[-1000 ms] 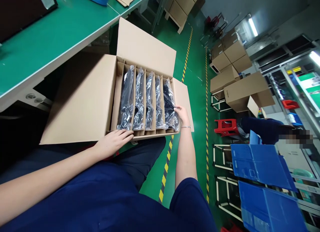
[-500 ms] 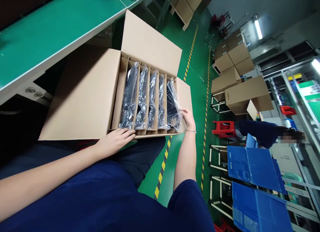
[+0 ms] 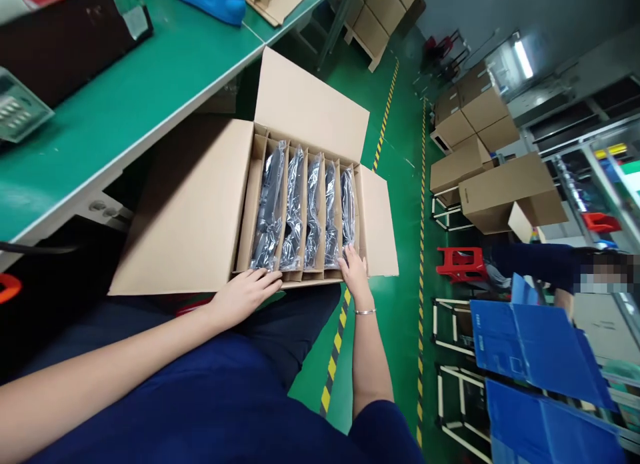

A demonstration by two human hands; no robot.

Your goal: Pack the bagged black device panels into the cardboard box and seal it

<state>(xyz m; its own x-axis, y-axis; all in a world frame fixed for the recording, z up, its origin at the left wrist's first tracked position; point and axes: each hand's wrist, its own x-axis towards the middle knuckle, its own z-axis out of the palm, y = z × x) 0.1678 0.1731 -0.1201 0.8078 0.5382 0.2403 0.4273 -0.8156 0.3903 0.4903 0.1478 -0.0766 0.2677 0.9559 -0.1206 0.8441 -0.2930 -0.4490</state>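
Observation:
An open cardboard box [image 3: 195, 204] rests on my lap with its flaps spread. Cardboard dividers split it into narrow slots, and several black items in clear plastic bags [image 3: 295, 211] stand in them. My left hand [image 3: 245, 294] lies flat with fingers stretched on the box's near edge, holding nothing. My right hand [image 3: 354, 272] rests with fingers extended on the near end of the rightmost bagged item [image 3: 349, 214], which sits down in its slot.
A green workbench [image 3: 125, 97] runs along the left with a dark tray and a blue object on it. Stacked cardboard boxes [image 3: 480, 157], a red stool [image 3: 457, 263] and blue folded crates [image 3: 535, 344] stand on the right, where another person [image 3: 550, 264] sits.
The rightmost bagged item, tilted up and gripped by my right hand before, now sits down in its slot. My right hand moved to its near end. My left hand stayed put.

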